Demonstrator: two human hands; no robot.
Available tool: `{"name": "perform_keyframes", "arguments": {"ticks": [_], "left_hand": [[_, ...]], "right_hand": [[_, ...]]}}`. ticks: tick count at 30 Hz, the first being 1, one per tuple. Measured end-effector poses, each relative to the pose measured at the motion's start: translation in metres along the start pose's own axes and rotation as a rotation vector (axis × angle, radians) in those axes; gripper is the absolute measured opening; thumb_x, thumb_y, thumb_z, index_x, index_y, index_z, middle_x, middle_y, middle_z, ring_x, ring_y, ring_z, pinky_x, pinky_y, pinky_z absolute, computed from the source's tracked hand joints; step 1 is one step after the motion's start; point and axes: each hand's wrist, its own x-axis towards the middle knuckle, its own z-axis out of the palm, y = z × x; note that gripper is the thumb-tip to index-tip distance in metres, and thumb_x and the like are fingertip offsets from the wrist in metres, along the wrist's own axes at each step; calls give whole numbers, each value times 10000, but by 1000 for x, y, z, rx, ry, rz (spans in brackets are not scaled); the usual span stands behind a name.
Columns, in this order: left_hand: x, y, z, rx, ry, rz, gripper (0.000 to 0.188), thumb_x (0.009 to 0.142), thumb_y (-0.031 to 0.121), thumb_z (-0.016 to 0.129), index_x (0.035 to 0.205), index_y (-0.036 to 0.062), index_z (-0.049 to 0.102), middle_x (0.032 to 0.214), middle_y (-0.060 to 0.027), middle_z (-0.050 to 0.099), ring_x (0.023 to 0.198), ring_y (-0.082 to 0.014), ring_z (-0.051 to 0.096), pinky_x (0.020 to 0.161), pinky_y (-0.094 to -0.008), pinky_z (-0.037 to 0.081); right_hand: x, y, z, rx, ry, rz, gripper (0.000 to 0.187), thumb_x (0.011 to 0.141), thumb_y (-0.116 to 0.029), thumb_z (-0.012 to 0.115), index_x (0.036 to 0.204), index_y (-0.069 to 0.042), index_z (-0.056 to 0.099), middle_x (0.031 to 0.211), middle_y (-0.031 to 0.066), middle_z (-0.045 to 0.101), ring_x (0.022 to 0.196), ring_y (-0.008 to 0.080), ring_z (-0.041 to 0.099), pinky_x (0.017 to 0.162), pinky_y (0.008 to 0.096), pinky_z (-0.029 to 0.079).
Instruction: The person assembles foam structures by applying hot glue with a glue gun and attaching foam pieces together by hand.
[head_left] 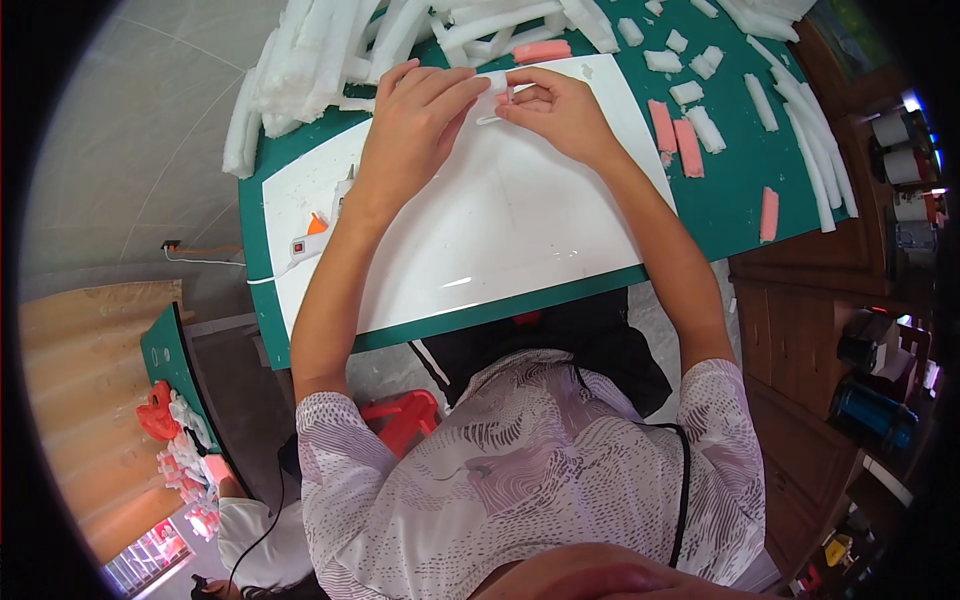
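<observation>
Above the far part of a white board [500, 210], my two hands meet at a small white foam piece [492, 84]. My left hand [415, 125] is closed on its left side, fingers bent over it. From the right, my right hand [560, 112] pinches the piece between thumb and fingers. A bit of pink shows at the right fingertips; what it belongs to is hard to make out. Beside my left forearm lies a white glue gun [312, 245] with an orange trigger, partly covered by the arm.
Long white foam strips [330, 60] are heaped at the far left of the green table [740, 180]. Pink foam strips [688, 148] and cut white foam chunks [704, 130] lie right of the board. A red stool [405, 420] stands below. Another person [262, 540] sits at lower left.
</observation>
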Motion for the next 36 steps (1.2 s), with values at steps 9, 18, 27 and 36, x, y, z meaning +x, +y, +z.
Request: {"name": "perform_keyframes", "arguments": {"ticks": [9, 18, 27, 36], "left_hand": [[1, 3, -5, 27, -45, 3, 308, 849, 21, 678, 1139, 127, 684, 1130, -41, 680, 1029, -235, 617, 1047, -437, 375], [-1, 3, -7, 68, -64, 7, 314, 848, 26, 682, 1144, 132, 675, 1123, -30, 683, 1030, -224, 622, 1049, -447, 376], [0, 7, -2, 87, -83, 24, 296, 833, 24, 697, 1114, 115, 674, 1106, -23, 680, 1015, -215, 618, 1044, -444, 386], [9, 10, -23, 33, -10, 36, 305, 863, 38, 680, 1159, 114, 673, 1160, -43, 679, 1055, -243, 615, 1012, -413, 412]], "right_hand": [[0, 12, 3, 137, -3, -75, 441, 812, -152, 793, 1189, 7, 628, 1004, 99, 717, 943, 171, 702, 827, 278, 541], [2, 12, -4, 286, -200, -76, 402, 929, -134, 595, 1284, 46, 535, 1196, 142, 627, 1111, 226, 636, 975, 354, 511], [2, 5, -1, 462, -156, 22, 350, 970, -283, 581, 1179, -2, 602, 1065, 77, 621, 1009, 161, 634, 920, 311, 527], [2, 3, -2, 551, -118, 40, 295, 965, -255, 582, 1109, 1, 601, 1004, 65, 619, 949, 148, 630, 904, 318, 531]]}}
